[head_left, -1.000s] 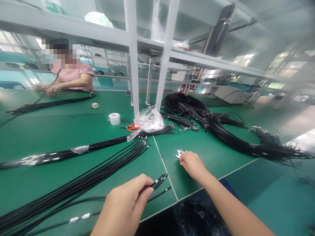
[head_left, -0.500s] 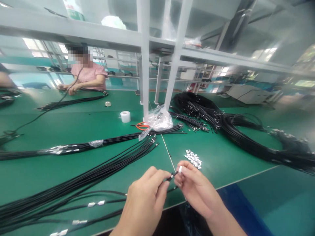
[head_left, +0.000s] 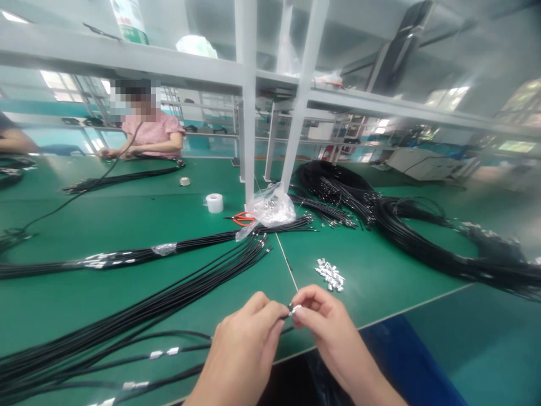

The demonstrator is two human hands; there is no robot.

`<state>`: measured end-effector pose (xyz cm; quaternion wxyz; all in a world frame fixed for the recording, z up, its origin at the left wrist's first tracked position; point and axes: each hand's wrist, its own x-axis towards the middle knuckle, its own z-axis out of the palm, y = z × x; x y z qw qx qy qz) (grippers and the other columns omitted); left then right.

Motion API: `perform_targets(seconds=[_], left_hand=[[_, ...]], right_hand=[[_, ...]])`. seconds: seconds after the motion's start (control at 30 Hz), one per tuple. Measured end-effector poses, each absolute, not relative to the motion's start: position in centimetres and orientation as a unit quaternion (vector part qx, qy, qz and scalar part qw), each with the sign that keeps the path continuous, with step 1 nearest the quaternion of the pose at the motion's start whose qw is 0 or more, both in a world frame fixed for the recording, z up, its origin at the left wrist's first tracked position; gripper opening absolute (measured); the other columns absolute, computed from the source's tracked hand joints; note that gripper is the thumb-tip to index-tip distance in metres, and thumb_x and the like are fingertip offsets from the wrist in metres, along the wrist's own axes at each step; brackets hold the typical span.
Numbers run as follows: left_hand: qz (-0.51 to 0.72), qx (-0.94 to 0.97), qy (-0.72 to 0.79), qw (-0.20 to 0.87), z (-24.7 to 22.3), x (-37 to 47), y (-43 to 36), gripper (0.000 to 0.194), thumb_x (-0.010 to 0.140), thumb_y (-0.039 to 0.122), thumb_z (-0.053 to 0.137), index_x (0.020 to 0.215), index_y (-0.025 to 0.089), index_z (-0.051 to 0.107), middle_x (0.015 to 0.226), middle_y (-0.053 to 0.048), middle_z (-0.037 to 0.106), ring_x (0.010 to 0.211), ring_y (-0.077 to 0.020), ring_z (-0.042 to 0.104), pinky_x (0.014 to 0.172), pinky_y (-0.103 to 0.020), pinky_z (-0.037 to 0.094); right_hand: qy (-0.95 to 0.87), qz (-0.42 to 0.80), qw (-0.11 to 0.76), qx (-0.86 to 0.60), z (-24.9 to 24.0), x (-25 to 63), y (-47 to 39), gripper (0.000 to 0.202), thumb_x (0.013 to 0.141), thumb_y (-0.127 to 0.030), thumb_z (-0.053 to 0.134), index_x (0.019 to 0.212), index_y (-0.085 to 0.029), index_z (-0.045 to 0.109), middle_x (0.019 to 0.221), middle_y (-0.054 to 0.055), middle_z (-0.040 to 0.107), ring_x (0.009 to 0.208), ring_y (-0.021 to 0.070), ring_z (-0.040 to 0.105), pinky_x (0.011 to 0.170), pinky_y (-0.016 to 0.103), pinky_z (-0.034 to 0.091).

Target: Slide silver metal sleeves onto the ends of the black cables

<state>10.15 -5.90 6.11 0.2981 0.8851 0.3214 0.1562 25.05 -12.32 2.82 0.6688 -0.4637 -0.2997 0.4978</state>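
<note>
Near the front edge of the green table, my left hand (head_left: 249,338) is closed around a black cable (head_left: 286,313) close to its end. My right hand (head_left: 327,332) pinches a small white sleeve (head_left: 296,309) right at that cable end; whether the sleeve is around the cable or only touching it, I cannot tell. Beyond my right hand lies a loose pile of small white sleeves (head_left: 330,274). To the left, several black cables (head_left: 169,304) run across the table, some of the nearest carrying white sleeves (head_left: 164,353).
A clear plastic bag (head_left: 273,207) of small parts sits at the rack post, beside orange-handled pliers (head_left: 242,217) and a tape roll (head_left: 214,203). Coiled black cables (head_left: 422,248) lie to the right. Across the table, a person in pink (head_left: 154,137) handles cables. A metal shelf (head_left: 177,62) spans overhead.
My right hand has moved slightly left and down, bringing the white sleeve against the cable end. My left hand keeps its hold on the cable.
</note>
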Motion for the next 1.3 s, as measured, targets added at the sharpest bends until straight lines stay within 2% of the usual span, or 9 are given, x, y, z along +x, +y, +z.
perform_targets(seconds=[0.2,0.43,0.57,0.67,0.8,0.87,1.0,1.13,1.3], left_hand=[[0.169,0.824,0.307,0.445,6.4,10.2,-5.1,0.016,0.084,0.016,0.046,0.096,0.026,0.05,0.079,0.005,0.057,0.07,-0.0106,0.052,0.065,-0.02,0.039],[0.189,0.793,0.301,0.496,6.6,10.2,-5.2,0.019,0.082,0.012,0.047,0.095,0.025,0.052,0.076,0.006,0.058,0.067,-0.0089,0.051,0.062,-0.018,0.039],[0.196,0.833,0.309,0.415,6.9,10.2,-5.6,0.001,0.082,0.024,0.056,0.082,0.024,0.056,0.075,0.006,0.059,0.07,-0.0099,0.054,0.061,-0.019,0.038],[0.182,0.872,0.319,0.323,7.2,9.4,-5.6,0.004,0.079,0.025,0.062,0.078,0.024,0.058,0.08,0.007,0.058,0.071,-0.0102,0.054,0.062,-0.019,0.037],[0.15,0.886,0.334,0.287,7.6,7.4,-5.5,0.008,0.077,0.023,0.064,0.082,0.026,0.06,0.086,0.007,0.059,0.079,-0.0107,0.055,0.066,-0.019,0.039],[0.15,0.881,0.336,0.298,7.6,6.9,-5.5,0.017,0.076,0.026,0.066,0.092,0.027,0.059,0.092,0.005,0.06,0.084,-0.0126,0.056,0.07,-0.021,0.041],[0.157,0.887,0.31,0.305,7.1,7.9,-5.6,0.012,0.081,0.035,0.06,0.088,0.026,0.063,0.081,0.004,0.062,0.08,-0.0138,0.056,0.069,-0.023,0.042],[0.199,0.895,0.348,0.194,6.5,9.4,-5.7,0.007,0.08,0.03,0.062,0.079,0.024,0.065,0.082,0.002,0.063,0.079,-0.015,0.053,0.068,-0.026,0.041],[0.144,0.916,0.361,0.098,5.8,8.2,-5.4,0.008,0.082,0.025,0.058,0.077,0.022,0.062,0.088,0.001,0.063,0.078,-0.0156,0.053,0.067,-0.028,0.043]], right_hand=[[-0.333,0.544,0.63,-0.443,2.4,24.2,-11.9,0.01,0.072,-0.02,0.068,0.077,-0.015,0.061,0.067,0.0,0.059,0.065,0.011,0.05,0.064,0.025,0.038],[-0.375,0.502,0.594,-0.504,2.6,24.6,-12.0,0.013,0.079,-0.031,0.062,0.083,-0.019,0.061,0.074,0.0,0.062,0.069,0.0126,0.055,0.069,0.025,0.043],[-0.437,0.37,0.551,-0.607,3.4,24.7,-12.9,0.02,0.079,-0.041,0.059,0.075,-0.021,0.062,0.072,-0.001,0.06,0.071,0.0132,0.055,0.066,0.019,0.045],[-0.45,0.292,0.519,-0.666,3.2,25.1,-13.3,0.025,0.075,-0.048,0.059,0.078,-0.023,0.062,0.074,0.0,0.062,0.07,0.0148,0.057,0.062,0.018,0.047],[-0.459,0.293,0.492,-0.679,2.4,25.0,-12.9,0.031,0.071,-0.053,0.058,0.076,-0.023,0.061,0.071,0.001,0.062,0.067,0.0171,0.059,0.058,0.018,0.048],[-0.476,0.306,0.485,-0.666,2.4,24.5,-12.8,0.031,0.072,-0.054,0.056,0.074,-0.023,0.06,0.068,0.001,0.061,0.065,0.0168,0.058,0.056,0.018,0.048],[-0.491,0.274,0.474,-0.677,2.7,23.9,-12.9,0.031,0.075,-0.055,0.052,0.076,-0.025,0.06,0.071,0.001,0.061,0.067,0.0176,0.057,0.057,0.02,0.047],[-0.469,0.204,0.457,-0.728,2.5,24.3,-13.5,0.032,0.074,-0.057,0.052,0.083,-0.027,0.059,0.078,0.002,0.063,0.07,0.0191,0.058,0.056,0.023,0.045],[-0.436,0.229,0.489,-0.72,1.5,25.5,-13.2,0.03,0.078,-0.055,0.05,0.081,-0.026,0.059,0.073,0.001,0.06,0.071,0.0177,0.056,0.06,0.022,0.046]])
